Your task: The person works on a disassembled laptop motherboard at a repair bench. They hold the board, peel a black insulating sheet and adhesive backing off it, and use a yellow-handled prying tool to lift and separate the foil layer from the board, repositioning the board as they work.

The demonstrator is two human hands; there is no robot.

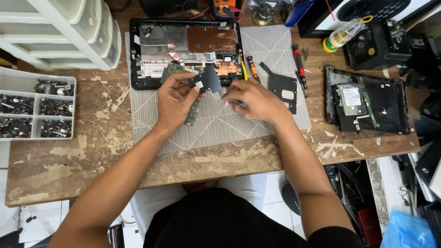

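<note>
Covering a worn wooden desk, a grey mat lies beneath both hands. Left hand pinches a green circuit board with black shield; right hand rests fingertips down, its grip hidden.

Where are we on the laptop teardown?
Done: the laptop base lies open on the grey mat, its internals bare; a second shell with a drive sits to the right; a black plate lies loose on the mat. In hand: left hand holds a green board and a black sheet; right hand rests on the mat beside it. Left: parts remain mounted in the base.
</note>
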